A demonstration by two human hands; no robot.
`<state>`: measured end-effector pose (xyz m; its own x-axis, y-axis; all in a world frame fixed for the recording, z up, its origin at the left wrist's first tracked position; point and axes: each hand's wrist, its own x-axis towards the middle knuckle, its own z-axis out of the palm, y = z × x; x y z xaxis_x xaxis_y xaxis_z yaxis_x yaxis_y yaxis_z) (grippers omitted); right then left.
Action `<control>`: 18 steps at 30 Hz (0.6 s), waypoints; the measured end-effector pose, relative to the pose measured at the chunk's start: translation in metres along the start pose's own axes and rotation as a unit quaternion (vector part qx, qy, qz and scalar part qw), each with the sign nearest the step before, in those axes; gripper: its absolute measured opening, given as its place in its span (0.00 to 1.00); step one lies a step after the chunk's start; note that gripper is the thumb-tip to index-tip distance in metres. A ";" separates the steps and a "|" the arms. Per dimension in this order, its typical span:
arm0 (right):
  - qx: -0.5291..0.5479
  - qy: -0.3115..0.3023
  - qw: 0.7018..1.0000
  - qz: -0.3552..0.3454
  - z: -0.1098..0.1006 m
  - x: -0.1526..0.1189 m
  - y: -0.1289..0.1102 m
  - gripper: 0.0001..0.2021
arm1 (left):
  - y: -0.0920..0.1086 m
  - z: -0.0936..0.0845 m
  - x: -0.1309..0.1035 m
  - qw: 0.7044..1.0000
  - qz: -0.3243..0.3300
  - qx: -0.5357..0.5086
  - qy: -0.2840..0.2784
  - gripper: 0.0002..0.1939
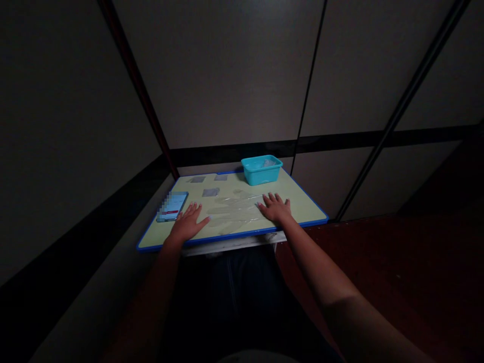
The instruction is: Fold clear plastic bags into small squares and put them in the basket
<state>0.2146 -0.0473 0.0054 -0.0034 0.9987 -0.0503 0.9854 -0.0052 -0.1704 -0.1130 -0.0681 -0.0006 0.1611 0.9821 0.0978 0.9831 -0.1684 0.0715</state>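
My left hand [188, 225] rests flat near the table's front left, fingers spread, beside a phone [175, 205] with a lit screen. Across the board, my right hand [277, 207] also lies flat with its fingers apart, at the right end of a clear plastic disposable glove [236, 210]. The glove is spread out between my two hands and is hard to make out against the pale surface. Neither hand grips anything.
The small pale-yellow table [302, 207] has a blue edge. At its back stands a turquoise plastic basket [261, 175] with crumpled clear plastic [269, 163] inside. Three small greyish squares, one a nearer square [210, 192], lie left of it. Panelled walls close in behind and left.
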 end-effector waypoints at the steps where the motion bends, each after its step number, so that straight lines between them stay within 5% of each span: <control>1: -0.002 0.005 1.000 0.002 0.001 0.000 0.000 0.36 | -0.002 0.000 -0.001 1.000 0.001 -0.002 0.010 0.36; 5: -0.009 0.014 0.999 0.030 0.002 0.000 -0.005 0.36 | 0.009 -0.002 -0.004 0.998 0.046 -0.030 0.029 0.35; 13: -0.011 0.004 0.999 0.048 0.002 0.001 -0.010 0.36 | 0.066 0.003 0.014 0.989 0.107 -0.102 -0.001 0.32; 18: -0.013 -0.003 0.999 0.041 0.002 0.000 -0.010 0.36 | 0.069 0.005 0.024 0.988 0.125 -0.067 -0.052 0.33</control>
<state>0.2048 -0.0472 0.0050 0.0772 0.9946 -0.0692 0.9863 -0.0863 -0.1402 -0.0411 -0.0560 0.0016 0.4133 0.9102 0.0265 0.8919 -0.4105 0.1895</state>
